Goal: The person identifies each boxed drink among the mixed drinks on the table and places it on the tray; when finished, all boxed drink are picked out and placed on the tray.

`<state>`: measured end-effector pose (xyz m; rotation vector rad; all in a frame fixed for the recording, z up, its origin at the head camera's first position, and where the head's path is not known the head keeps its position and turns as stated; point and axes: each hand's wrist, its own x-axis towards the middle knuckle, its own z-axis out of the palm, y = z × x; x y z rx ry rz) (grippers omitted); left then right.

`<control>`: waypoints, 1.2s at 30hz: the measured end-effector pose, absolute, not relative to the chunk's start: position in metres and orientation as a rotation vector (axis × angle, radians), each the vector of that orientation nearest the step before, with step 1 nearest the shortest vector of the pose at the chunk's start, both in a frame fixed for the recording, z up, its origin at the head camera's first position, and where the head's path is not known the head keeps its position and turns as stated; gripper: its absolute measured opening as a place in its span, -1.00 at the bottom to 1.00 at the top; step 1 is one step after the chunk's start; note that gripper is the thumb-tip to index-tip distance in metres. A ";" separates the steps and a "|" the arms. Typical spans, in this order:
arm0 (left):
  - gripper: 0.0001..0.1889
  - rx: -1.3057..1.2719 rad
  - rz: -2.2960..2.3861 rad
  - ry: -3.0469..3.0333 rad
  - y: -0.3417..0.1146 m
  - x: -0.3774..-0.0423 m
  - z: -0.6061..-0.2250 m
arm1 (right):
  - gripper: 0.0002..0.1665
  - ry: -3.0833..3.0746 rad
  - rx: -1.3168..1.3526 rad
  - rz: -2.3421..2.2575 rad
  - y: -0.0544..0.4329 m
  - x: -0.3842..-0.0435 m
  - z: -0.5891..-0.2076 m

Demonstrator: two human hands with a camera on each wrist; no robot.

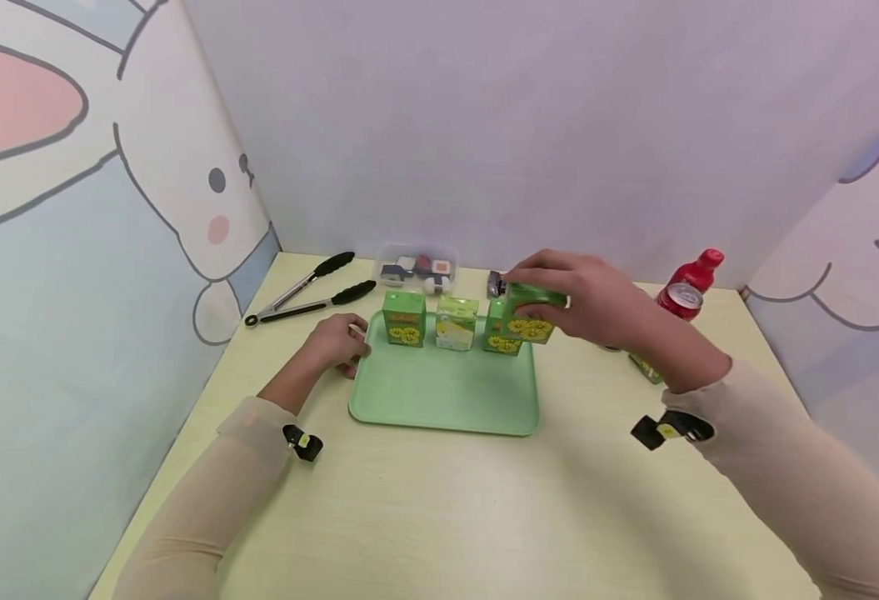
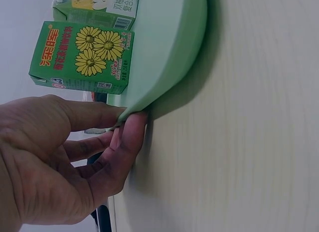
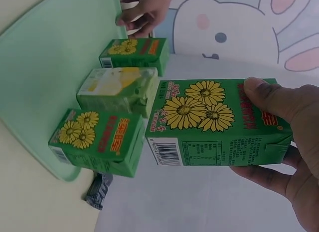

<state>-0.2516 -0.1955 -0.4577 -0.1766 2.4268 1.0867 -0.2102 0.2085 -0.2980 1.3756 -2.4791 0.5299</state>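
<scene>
My right hand (image 1: 585,296) grips a green drink carton with yellow flowers (image 3: 199,112) by its top end, thumb on one face and fingers opposite. In the head view that carton hangs over the tray's back right corner, partly covering a matching carton (image 1: 496,335) standing there. My left hand (image 1: 334,340) pinches the left rim of the light green tray (image 1: 442,396) between thumb and fingers, as the left wrist view shows. Along the tray's back edge stand another flower carton (image 1: 405,321) at left and a paler yellow-green carton (image 1: 456,323) in the middle.
Black-handled tongs (image 1: 289,296) lie spread at the back left. Behind the tray is a clear plastic box (image 1: 387,258) with small food-like pieces. A dark crumpled item (image 3: 98,190) lies near the tray corner. A red bottle (image 1: 697,271) and red can (image 1: 681,300) stand beyond my right arm.
</scene>
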 end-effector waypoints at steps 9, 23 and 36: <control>-0.43 -0.173 1.095 2.431 -0.197 -0.252 -0.458 | -0.43 -2.542 1.467 0.617 0.174 -0.212 -0.317; -0.44 -0.173 1.100 2.444 -0.196 -0.251 -0.458 | -0.45 -2.557 1.550 0.614 0.118 -0.216 -0.348; -0.45 -0.177 1.083 2.444 -0.197 -0.253 -0.459 | -0.47 -2.609 1.536 0.591 0.079 -0.224 -0.382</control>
